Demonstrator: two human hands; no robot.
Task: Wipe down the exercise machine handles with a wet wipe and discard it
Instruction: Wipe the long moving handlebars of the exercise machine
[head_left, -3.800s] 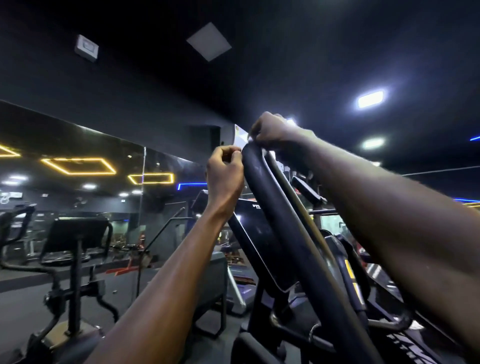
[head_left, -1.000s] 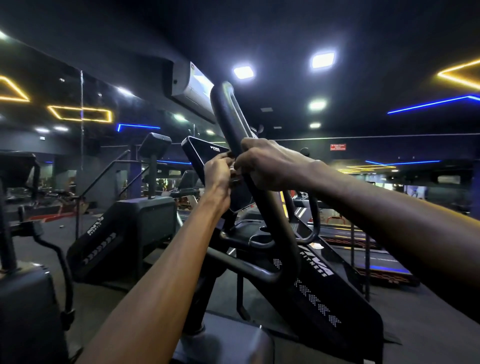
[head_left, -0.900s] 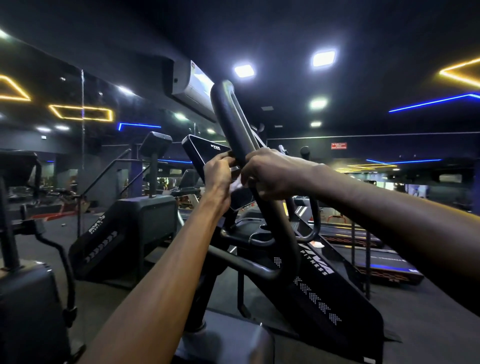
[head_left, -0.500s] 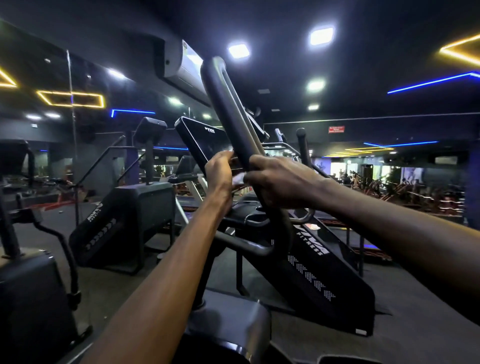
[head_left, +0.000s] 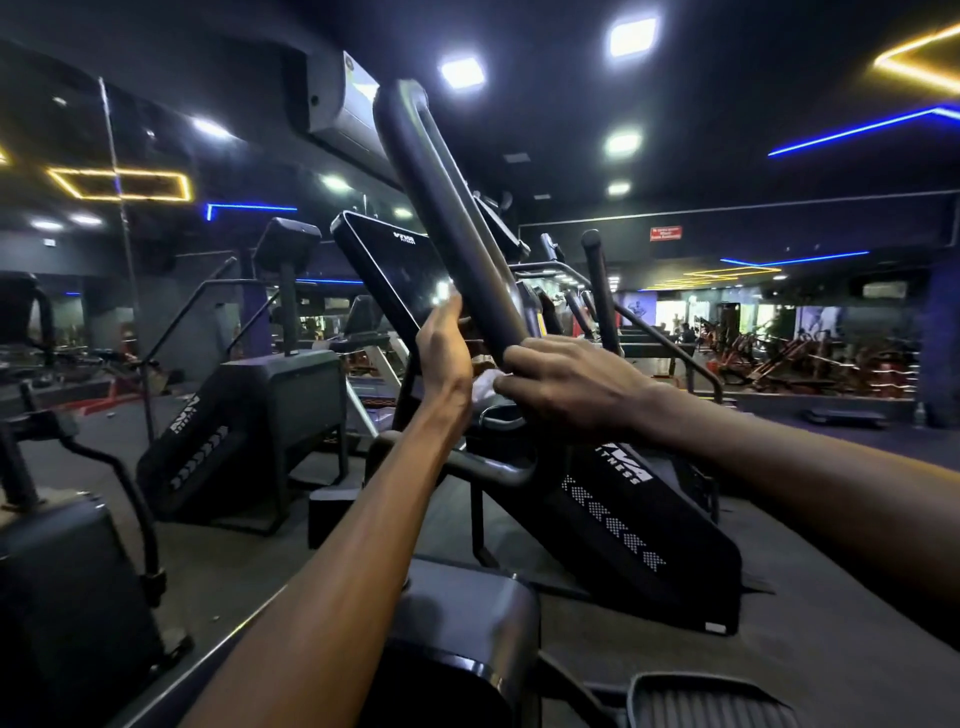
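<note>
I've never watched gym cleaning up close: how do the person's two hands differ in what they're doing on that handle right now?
The right hand wraps its fingers around the tall dark handle low down, knuckles toward the camera; the left hand stands upright beside the handle, fingers pointing up. The right hand pinches the white wipe against the handle; the left hand only touches its edge, if at all. Both sit at about the same height on the handle.

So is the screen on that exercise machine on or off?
Off, it looks like. The console screen is black all over, with only a small white logo near its top edge and a bright glare spot that looks like a ceiling light's reflection.
</note>
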